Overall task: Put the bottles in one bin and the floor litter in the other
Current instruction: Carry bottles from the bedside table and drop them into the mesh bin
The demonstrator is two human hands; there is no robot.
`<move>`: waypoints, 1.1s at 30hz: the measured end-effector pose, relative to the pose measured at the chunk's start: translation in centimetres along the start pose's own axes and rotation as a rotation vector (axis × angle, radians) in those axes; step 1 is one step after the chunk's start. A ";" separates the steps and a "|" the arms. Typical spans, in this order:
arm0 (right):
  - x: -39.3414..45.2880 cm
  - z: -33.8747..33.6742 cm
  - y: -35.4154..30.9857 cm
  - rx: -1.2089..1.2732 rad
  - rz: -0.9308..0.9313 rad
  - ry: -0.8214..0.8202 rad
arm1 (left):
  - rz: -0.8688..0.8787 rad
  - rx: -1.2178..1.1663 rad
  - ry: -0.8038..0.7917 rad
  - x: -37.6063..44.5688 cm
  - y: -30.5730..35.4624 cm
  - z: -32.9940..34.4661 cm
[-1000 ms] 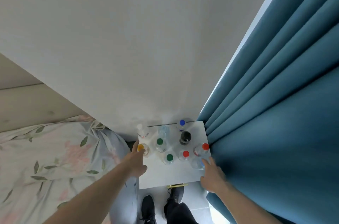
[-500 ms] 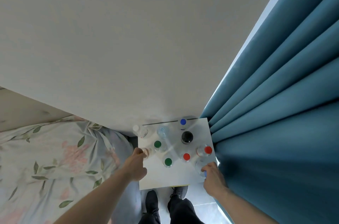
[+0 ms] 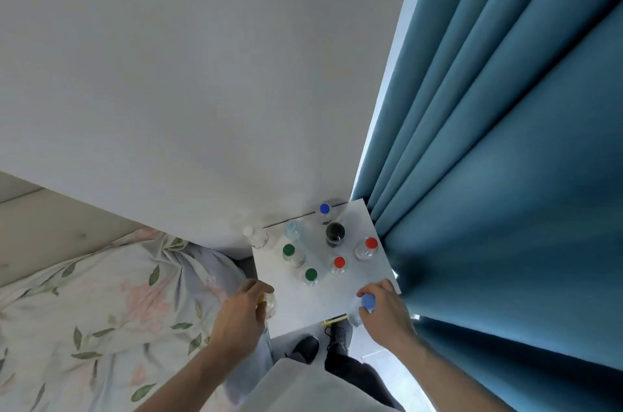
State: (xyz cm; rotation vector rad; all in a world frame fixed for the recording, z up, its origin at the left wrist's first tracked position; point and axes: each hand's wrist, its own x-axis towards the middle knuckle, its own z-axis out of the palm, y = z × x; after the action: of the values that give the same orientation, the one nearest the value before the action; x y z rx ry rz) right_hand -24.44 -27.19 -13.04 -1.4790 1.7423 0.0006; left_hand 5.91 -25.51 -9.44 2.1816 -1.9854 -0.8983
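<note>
Several capped plastic bottles stand on a small white table (image 3: 293, 303) in the corner. My left hand (image 3: 239, 313) grips a clear yellow-capped bottle (image 3: 268, 303) at the table's left front edge. My right hand (image 3: 387, 310) grips a clear blue-capped bottle (image 3: 365, 305) at the right front edge. Farther back stand two green-capped bottles (image 3: 289, 251), two red-capped bottles (image 3: 338, 263), a dark bottle (image 3: 334, 233), a blue-capped bottle (image 3: 324, 210) and a white-capped bottle (image 3: 251, 233). No bin is in view.
A bed with a floral cover (image 3: 101, 303) lies to the left of the table. Blue curtains (image 3: 488, 209) hang close on the right. A white wall (image 3: 202, 91) is behind. My feet in dark shoes (image 3: 305, 347) stand on the floor below the table.
Both hands have drawn back toward me, each carrying its bottle from among the others to the table's front edge.
</note>
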 end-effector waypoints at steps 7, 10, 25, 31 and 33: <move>-6.6 2.8 -2.2 0.139 0.101 0.161 | 0.314 -0.105 -0.084 -1.0 2.0 -2.0; -9.7 3.9 -3.1 0.172 0.141 0.256 | 0.448 -0.115 -0.120 -1.4 3.4 -2.7; -29.9 7.2 1.0 0.475 0.486 0.684 | 0.932 -0.060 -0.369 -11.3 15.0 -2.1; -41.9 10.2 4.5 0.566 0.646 0.914 | 1.202 0.033 -0.535 -20.1 21.4 3.2; -46.5 11.8 6.0 0.598 0.683 0.978 | 1.279 0.093 -0.577 -24.0 23.3 5.2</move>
State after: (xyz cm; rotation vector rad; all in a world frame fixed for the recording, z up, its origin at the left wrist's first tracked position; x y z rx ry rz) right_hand -24.30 18.42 3.06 -0.3626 2.6057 -0.9286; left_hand -17.30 -5.43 4.90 0.2678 -2.9270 -1.1524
